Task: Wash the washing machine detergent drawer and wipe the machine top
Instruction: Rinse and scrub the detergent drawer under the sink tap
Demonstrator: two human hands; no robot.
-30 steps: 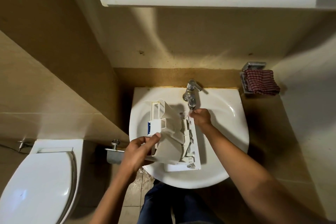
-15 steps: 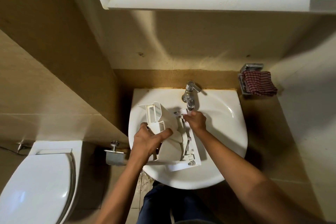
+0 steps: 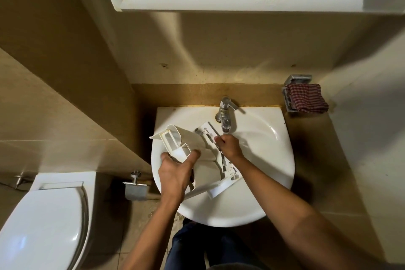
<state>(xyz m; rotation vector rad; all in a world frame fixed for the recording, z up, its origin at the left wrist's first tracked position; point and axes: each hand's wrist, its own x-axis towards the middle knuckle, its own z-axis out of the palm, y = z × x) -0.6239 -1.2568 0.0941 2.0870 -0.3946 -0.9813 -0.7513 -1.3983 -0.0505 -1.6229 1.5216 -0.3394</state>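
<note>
Over the sink (image 3: 265, 173) now, the white plastic drawer (image 3: 205, 160) is held up inside the bowl. It is tilted, with its open compartments turned to the left and its long front panel running on a slant from just under the tap (image 3: 225, 114) down toward the near rim.

The left hand (image 3: 174, 172) has it by the left side. The thumb is hooked over one wall of a compartment, and the fingers (image 3: 194, 154) are curled round the other, clamped tight on the plastic.

The right hand (image 3: 229, 147) comes in from the right, just below the spout. Its fingers are bunched together and curled onto the edge of the long panel, pinching it. Whether water is running I cannot tell.

The sink is fixed to a tan wall. To its right, a red-and-white checked cloth (image 3: 308, 99) is draped in a metal holder (image 3: 297, 79) on the wall.

Lower left there's a white toilet (image 3: 43, 226) with its lid down, and a metal paper holder (image 3: 135, 190) sits between it and the sink. A white cabinet (image 3: 219, 0) hangs overhead. Dark trousers show below the bowl.
</note>
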